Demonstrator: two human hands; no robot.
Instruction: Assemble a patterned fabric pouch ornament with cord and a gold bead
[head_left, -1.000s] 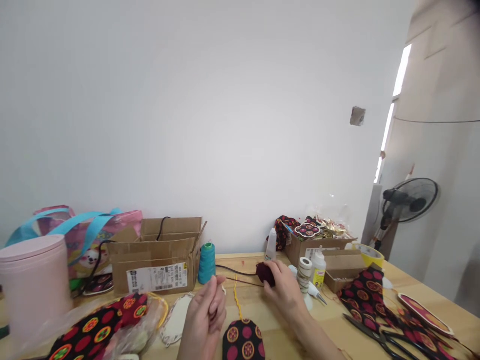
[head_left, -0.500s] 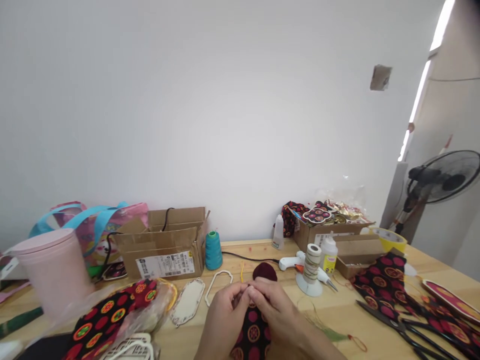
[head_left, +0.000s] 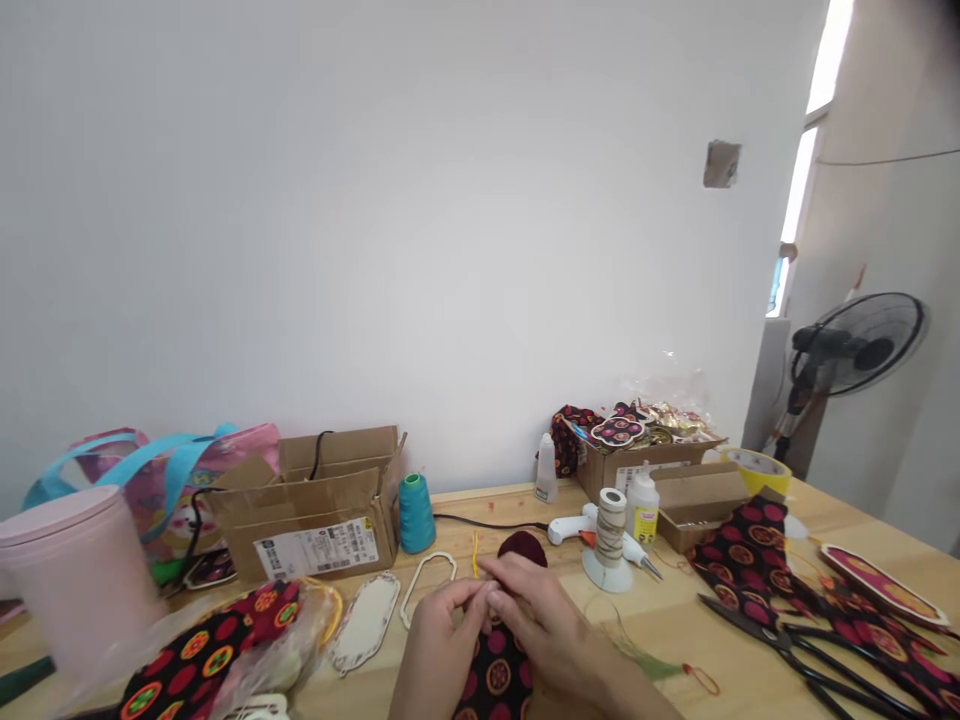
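My left hand [head_left: 444,640] and my right hand [head_left: 546,622] meet over the table, thumbs and fingertips pinched together. Between them they hold the top of a strip of black fabric [head_left: 496,680] printed with red and orange circles, which runs down toward me under my hands. Anything small at the fingertips is hidden. Just behind my fingers sits a dark maroon rounded thing [head_left: 523,547], perhaps a pincushion. A short yellow cord [head_left: 475,553] lies to its left. Near my left hand are a white looped frame [head_left: 427,560] and a pale scallop-edged plaque [head_left: 367,622].
Left stand a pink canister [head_left: 79,580], an open cardboard box [head_left: 315,520] and a teal thread cone [head_left: 416,515]. On the right are a glue gun [head_left: 574,527], a thread spool [head_left: 611,530], a glue bottle [head_left: 643,508], black scissors [head_left: 784,637] and more patterned fabric [head_left: 739,555].
The view has turned slightly to the right, so the table things appear shifted left. My right fingers have extended further over the left fingertips; both hands stay pinched together at the fabric.
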